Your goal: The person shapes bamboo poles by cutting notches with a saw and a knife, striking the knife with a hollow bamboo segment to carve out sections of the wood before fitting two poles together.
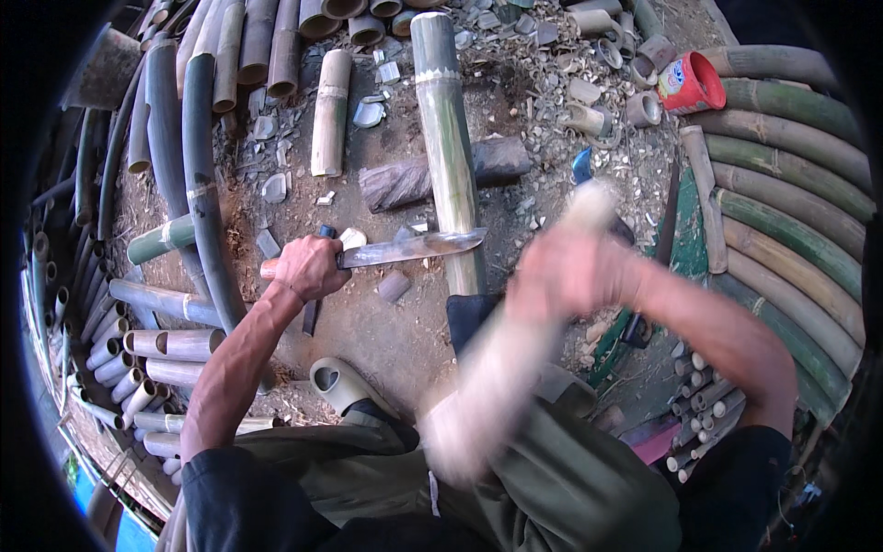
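Observation:
My left hand (pixel 308 269) is closed round the handle of a machete (pixel 414 248). Its blade points right and lies across the lower part of a partly peeled bamboo pole (pixel 446 129). That pole rests over a dark, rough log (pixel 395 184) on the ground. To the right of the pole, my right hand (pixel 589 271) grips a pale wooden club (pixel 483 396), smeared by motion. The club's thick end hangs over my lap, and its thin end sticks out beyond the fist. Beside my left hand a dark, narrow tool (pixel 311 317) lies on the ground.
Long bamboo poles (pixel 207 184) lean at the left, with stacked cut tubes (pixel 110 368) below. Green and brown bamboo (pixel 791 156) lines the right. A red tub (pixel 690 85), a short peeled piece (pixel 331 115) and bamboo chips lie ahead. My sandal (pixel 338 382) is near.

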{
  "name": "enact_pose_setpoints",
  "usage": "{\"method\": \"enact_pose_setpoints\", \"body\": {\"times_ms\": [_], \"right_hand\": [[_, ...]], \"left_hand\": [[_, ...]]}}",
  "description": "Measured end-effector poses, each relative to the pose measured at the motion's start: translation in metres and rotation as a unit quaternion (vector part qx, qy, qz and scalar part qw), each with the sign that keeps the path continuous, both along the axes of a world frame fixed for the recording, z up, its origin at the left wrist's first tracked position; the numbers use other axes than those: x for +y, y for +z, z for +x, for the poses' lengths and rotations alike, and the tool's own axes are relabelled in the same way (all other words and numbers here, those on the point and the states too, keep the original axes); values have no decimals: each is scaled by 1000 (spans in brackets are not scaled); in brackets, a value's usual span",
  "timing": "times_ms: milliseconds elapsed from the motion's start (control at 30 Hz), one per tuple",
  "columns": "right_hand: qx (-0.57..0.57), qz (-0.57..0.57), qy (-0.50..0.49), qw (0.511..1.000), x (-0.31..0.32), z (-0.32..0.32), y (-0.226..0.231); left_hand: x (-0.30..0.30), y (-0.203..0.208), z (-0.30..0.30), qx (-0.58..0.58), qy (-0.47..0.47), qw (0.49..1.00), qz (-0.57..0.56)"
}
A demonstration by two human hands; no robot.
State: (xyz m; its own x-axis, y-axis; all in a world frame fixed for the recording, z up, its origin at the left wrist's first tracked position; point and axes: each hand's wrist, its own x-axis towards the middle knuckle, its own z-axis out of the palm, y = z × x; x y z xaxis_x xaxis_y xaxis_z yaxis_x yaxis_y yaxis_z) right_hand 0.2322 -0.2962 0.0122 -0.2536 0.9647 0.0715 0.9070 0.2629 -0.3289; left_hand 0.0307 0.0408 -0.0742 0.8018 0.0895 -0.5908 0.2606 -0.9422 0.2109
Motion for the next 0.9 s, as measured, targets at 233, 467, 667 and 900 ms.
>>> {"method": "enact_pose_setpoints", "body": {"times_ms": [233,467,667,900], "right_hand": [[93,-48,-11,994,-5,-59,43],[-116,-256,-231,932,-21,-9,36],[4,107,29,994,-24,2,-15],[50,-142,-145,978,-55,-46,42]], "left_hand": [[3,-1,8,-29,0,999,17],[5,-7,7,-26,14,1000,1],[-1,-1,11,-29,-10,999,-14],[-43,-21,-57,-185,29,982,25]]}}
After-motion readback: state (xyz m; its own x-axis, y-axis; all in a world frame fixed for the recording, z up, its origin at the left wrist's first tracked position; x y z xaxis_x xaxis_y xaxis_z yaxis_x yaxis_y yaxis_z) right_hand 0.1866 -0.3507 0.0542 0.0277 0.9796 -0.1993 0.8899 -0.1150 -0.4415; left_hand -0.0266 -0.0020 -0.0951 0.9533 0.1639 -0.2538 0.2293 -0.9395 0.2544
